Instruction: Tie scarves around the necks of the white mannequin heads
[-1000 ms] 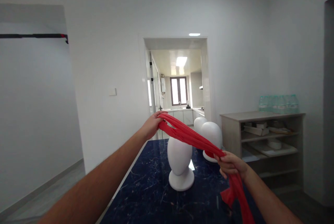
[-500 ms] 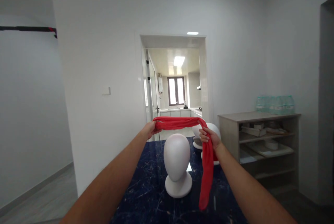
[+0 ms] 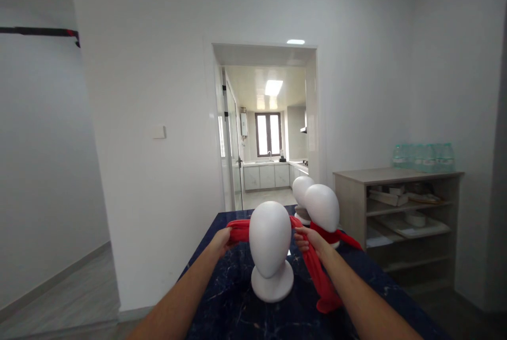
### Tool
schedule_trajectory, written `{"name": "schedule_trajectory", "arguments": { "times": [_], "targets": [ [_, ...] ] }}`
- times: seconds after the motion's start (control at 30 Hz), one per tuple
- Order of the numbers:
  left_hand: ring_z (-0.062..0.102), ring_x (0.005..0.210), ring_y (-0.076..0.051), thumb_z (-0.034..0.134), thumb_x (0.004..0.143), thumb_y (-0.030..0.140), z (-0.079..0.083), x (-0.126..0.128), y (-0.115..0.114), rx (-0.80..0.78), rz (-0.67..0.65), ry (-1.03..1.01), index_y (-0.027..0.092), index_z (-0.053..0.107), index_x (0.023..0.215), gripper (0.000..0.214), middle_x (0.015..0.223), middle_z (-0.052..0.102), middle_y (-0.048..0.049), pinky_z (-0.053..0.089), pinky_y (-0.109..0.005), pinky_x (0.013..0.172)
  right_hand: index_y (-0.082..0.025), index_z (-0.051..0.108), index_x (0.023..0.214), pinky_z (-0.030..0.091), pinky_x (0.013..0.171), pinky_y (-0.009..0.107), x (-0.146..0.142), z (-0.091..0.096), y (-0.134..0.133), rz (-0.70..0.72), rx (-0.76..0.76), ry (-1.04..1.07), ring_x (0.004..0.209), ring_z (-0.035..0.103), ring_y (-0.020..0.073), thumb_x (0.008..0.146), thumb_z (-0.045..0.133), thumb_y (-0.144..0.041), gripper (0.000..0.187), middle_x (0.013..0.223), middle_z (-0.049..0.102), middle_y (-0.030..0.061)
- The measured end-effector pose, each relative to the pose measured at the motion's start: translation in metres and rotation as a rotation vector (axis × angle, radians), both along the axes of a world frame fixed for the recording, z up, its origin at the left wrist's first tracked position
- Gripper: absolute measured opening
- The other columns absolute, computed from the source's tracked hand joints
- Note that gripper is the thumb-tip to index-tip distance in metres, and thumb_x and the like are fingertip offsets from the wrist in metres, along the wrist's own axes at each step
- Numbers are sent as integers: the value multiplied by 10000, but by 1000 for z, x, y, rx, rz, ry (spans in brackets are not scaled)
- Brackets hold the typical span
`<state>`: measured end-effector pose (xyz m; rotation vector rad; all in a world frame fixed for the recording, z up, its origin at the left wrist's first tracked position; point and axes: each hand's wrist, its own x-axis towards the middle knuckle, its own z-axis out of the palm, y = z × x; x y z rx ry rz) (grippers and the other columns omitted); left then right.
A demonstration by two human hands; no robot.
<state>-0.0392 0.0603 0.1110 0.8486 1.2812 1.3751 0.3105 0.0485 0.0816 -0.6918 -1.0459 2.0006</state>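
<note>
Red scarf (image 3: 317,271) behind the white mannequin head (image 3: 270,234), held taut.
Left hand (image 3: 222,239) and right hand (image 3: 311,239) fingers clench its ends; an uneven tug could topple the head on the bench (image 3: 222,303).

Head camera looks forward, down over table (image 3: 237,303).

White room with a kitchen beyond

A doorway (image 3: 265,129) shows a lit kitchen window (image 3: 268,134); a wooden shelf unit (image 3: 396,224) (bottles on top) stands right.
</note>
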Motion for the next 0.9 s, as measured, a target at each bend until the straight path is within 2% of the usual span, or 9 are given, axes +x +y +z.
{"name": "schedule_trajectory", "arguments": {
  "times": [0.1, 0.17, 0.23, 0.33, 0.43, 0.5, 0.63, 0.77, 0.9],
  "targets": [
    [726, 715, -201, 589, 984, 174, -32, -9, -30, -26, 13, -25, 114, 706, 1023, 137, 831, 766, -86, 583, -293, 676, -226, 407, 613, 164, 354, 158, -12, -30, -17, -48, -75, -18, 349, 208, 51, 1038, 478, -301, 438, 457, 323, -99],
    [761, 802, -234, 586, 958, 151, -49, -13, -52, 3, -10, -56, 123, 733, 1041, 170, 876, 801, -103, 598, -306, 745, -205, 478, 658, 224, 372, 153, -22, -46, -31, -104, -101, -4, 361, 294, 50, 1030, 494, -296, 383, 501, 422, -75],
    [774, 1021, -290, 655, 929, 195, -62, -13, -74, 84, -162, -95, 137, 753, 1150, 249, 1065, 828, -131, 601, -359, 912, -189, 545, 724, 337, 417, 160, -32, -59, -43, -162, -116, 14, 407, 431, 68, 1027, 508, -305, 327, 561, 521, -41],
    [680, 1292, -357, 820, 843, 334, -77, -6, -101, 245, -497, -64, 176, 712, 1352, 543, 1368, 748, -159, 499, -449, 1130, -178, 593, 790, 527, 569, 227, -47, -71, -57, -225, -126, 33, 562, 638, 134, 1020, 522, -321, 280, 647, 636, 25],
    [668, 1280, -392, 888, 759, 374, -84, 9, -120, 323, -648, 126, 154, 712, 1364, 668, 1361, 749, -165, 453, -497, 1158, -179, 599, 825, 604, 704, 311, -56, -76, -64, -271, -119, 45, 683, 727, 191, 999, 548, -313, 226, 696, 689, 63],
    [643, 1289, -403, 887, 728, 347, -84, 22, -132, 376, -654, 341, 158, 743, 1323, 640, 1353, 752, -148, 427, -510, 1178, -184, 598, 850, 614, 740, 334, -60, -77, -67, -304, -104, 52, 712, 746, 206, 980, 564, -296, 175, 699, 698, 62],
    [528, 1401, -380, 782, 768, 265, -77, 50, -150, 535, -518, 743, 223, 808, 1209, 445, 1461, 679, -116, 333, -465, 1254, -213, 588, 931, 605, 726, 343, -65, -77, -72, -370, -48, 72, 697, 749, 217, 906, 631, -263, 71, 690, 703, 31],
    [591, 1325, -343, 602, 815, 215, -76, 67, -152, 601, -502, 729, 229, 831, 1115, 377, 1337, 747, -98, 364, -429, 1228, -241, 592, 956, 566, 661, 312, -73, -74, -82, -421, 39, 81, 630, 705, 200, 801, 728, -269, 209, 656, 683, -6],
    [714, 958, -309, 520, 790, 257, -85, 74, -138, 454, -552, 578, 184, 834, 894, 339, 943, 813, -86, 534, -403, 974, -239, 623, 974, 515, 611, 289, -85, -73, -94, -469, 185, 64, 608, 665, 183, 734, 778, -313, 294, 693, 698, -7]
  ]
}}
